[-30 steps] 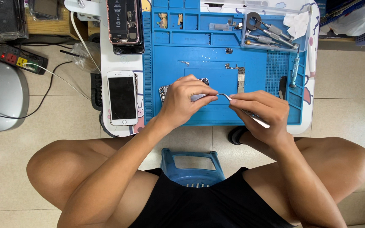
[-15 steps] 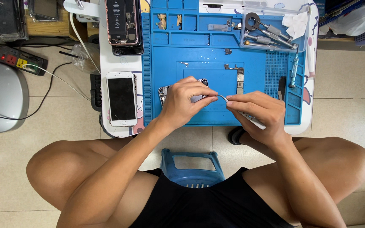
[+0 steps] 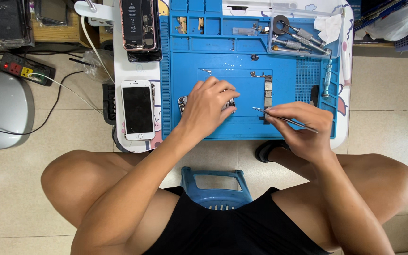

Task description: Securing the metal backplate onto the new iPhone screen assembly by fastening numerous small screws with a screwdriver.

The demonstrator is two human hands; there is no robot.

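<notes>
**Left hand on small metal part, right hand holding tweezers over blue mat**

Left hand point(image 3: 208, 106) lies palm down on the blue silicone work mat point(image 3: 227, 61), fingers curled over a small silver metal phone part point(image 3: 183, 103). Only the part's left edge and a sliver under the fingertips show; the hand presses or pinches it, can't tell which.

Right hand point(image 3: 301, 130) is closed around thin steel tweezers point(image 3: 284, 119), pencil-style grip. Tips point left and sit just right of the left fingertips, near the lower end of a narrow green-and-silver circuit board point(image 3: 267, 92) lying upright on the mat. Tip contact with anything: can't tell.

Around it:
- White-framed smartphone with a dark screen point(image 3: 138, 109) lies face up on the white table top point(image 3: 123, 71), just left of the mat.
- Opened phone body with a black battery showing point(image 3: 139, 24) sits above it, at the table's far-left corner.
- Clear plastic tray of metal screwdrivers point(image 3: 296, 40) at the mat's top right.
- Blue plastic stool point(image 3: 216, 186) between the person's knees.
- Black power strip with a red switch point(image 3: 27, 69) on the tiled floor to the left.
</notes>
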